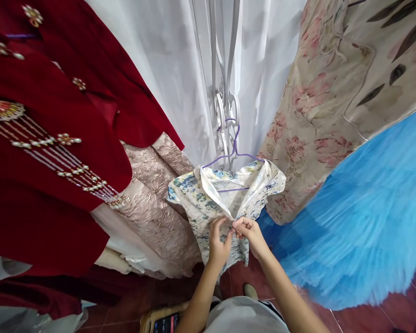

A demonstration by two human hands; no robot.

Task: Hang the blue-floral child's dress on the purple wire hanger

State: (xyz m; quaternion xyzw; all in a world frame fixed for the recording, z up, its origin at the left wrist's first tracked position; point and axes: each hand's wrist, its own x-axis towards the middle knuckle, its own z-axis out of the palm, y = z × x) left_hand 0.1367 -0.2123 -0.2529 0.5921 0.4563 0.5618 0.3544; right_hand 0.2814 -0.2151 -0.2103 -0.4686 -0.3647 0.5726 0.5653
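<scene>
Now fastening the front of a small white satin dress with blue floral print, hung low at centre frame on a purple wire hanger. Left hand and right hand pinched together on the opening's edges. Next, probably, closing lower down the seam.

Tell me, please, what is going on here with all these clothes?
A person's left hand and right hand pinch the front opening of a small floral dress together. It hangs on a purple hanger hooked to a white metal grille, between a red embroidered garment and a blue tulle skirt.
</scene>
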